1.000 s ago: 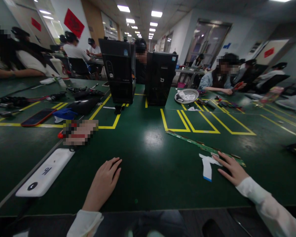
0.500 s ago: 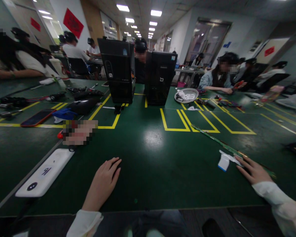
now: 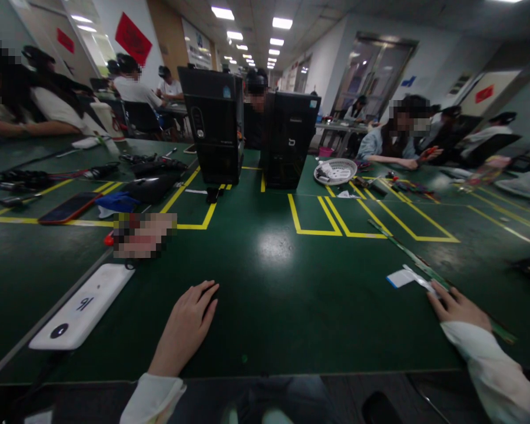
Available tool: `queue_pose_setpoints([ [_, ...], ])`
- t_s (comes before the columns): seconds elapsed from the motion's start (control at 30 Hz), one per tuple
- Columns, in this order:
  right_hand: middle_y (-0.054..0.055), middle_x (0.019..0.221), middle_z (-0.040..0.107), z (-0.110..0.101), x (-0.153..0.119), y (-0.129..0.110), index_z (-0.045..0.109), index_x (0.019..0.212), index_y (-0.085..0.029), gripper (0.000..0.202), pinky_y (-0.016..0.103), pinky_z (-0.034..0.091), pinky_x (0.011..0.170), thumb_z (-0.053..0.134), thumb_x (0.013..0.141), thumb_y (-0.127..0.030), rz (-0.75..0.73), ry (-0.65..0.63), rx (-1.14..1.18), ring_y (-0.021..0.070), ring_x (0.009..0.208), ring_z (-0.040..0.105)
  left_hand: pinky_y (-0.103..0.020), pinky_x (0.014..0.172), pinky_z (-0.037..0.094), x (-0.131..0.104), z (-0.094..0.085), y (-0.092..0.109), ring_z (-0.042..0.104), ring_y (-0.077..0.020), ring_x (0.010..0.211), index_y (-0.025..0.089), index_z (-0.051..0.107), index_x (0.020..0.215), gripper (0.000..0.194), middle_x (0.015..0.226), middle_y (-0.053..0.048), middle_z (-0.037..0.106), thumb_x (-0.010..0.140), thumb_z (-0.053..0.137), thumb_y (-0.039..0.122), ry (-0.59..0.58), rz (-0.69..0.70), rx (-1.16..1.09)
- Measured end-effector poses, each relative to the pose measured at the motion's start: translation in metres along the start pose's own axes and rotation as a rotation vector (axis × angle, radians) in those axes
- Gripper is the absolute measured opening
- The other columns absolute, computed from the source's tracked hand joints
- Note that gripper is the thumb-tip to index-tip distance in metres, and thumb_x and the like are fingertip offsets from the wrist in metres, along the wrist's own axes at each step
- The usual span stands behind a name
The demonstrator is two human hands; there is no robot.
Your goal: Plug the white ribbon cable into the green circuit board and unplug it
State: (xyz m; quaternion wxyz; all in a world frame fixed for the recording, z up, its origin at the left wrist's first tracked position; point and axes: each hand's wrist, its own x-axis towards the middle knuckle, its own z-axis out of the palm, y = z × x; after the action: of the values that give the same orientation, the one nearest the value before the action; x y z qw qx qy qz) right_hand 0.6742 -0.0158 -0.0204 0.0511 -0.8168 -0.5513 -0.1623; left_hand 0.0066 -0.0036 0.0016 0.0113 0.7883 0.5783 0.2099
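Note:
My left hand lies on the green tabletop with its fingers stretched out, holding nothing. On the right, my right hand has its fingers and thumb on a long, narrow green circuit board, partly covering it. The strip lies at a slant, its far end beside the yellow tape lines. From it, near my fingertips, a white flat ribbon cable with a blue end reaches left onto the table.
A white power bank lies left of my left hand. Two black computer towers stand at the back. A white basket holds small parts. Cables and a phone lie at left; people sit around.
My right hand has moved a little to the right, and the circuit board has shifted right with it. The ribbon cable has swung and now points more to the left. My left hand stays put.

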Motion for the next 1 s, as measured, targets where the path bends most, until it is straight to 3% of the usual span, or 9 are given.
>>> queue_pose_setpoints([
  [0.1, 0.024, 0.128, 0.055, -0.001, 0.002, -0.013, 0.054, 0.134, -0.026, 0.071, 0.062, 0.042, 0.085, 0.026, 0.082, -0.066, 0.197, -0.056, 0.016, 0.0451, 0.11, 0.056, -0.048, 0.106, 0.04, 0.001, 0.0, 0.0, 0.053, -0.0269, 0.121, 0.016, 0.056, 0.127, 0.042, 0.13, -0.012, 0.057, 0.095, 0.039, 0.035, 0.001, 0.001, -0.003],
  [0.27, 0.025, 0.132, 0.049, -0.008, 0.011, -0.037, 0.054, 0.134, -0.024, 0.079, 0.059, 0.037, 0.092, 0.027, 0.079, -0.072, 0.344, -0.087, 0.088, 0.0455, 0.12, 0.047, -0.048, 0.106, 0.04, 0.001, 0.0, 0.0, 0.053, -0.0266, 0.121, 0.018, 0.056, 0.128, 0.041, 0.13, -0.012, 0.057, 0.095, 0.038, 0.036, 0.007, 0.001, -0.002],
  [0.53, 0.032, 0.13, 0.047, -0.008, 0.025, -0.045, 0.057, 0.131, -0.019, 0.081, 0.066, 0.033, 0.086, 0.031, 0.078, -0.074, 0.337, -0.089, 0.153, 0.0517, 0.117, 0.043, -0.048, 0.105, 0.04, 0.0, 0.0, -0.001, 0.053, -0.0263, 0.121, 0.018, 0.055, 0.129, 0.041, 0.131, -0.012, 0.056, 0.095, 0.039, 0.035, -0.007, 0.004, 0.012],
  [1.0, 0.029, 0.131, 0.046, -0.016, 0.029, -0.059, 0.056, 0.131, -0.02, 0.076, 0.063, 0.029, 0.088, 0.029, 0.08, -0.071, 0.423, -0.122, 0.158, 0.0496, 0.121, 0.04, -0.049, 0.104, 0.042, 0.001, 0.0, -0.001, 0.054, -0.0268, 0.119, 0.018, 0.056, 0.127, 0.041, 0.129, -0.012, 0.058, 0.094, 0.04, 0.037, 0.014, 0.004, -0.007],
])
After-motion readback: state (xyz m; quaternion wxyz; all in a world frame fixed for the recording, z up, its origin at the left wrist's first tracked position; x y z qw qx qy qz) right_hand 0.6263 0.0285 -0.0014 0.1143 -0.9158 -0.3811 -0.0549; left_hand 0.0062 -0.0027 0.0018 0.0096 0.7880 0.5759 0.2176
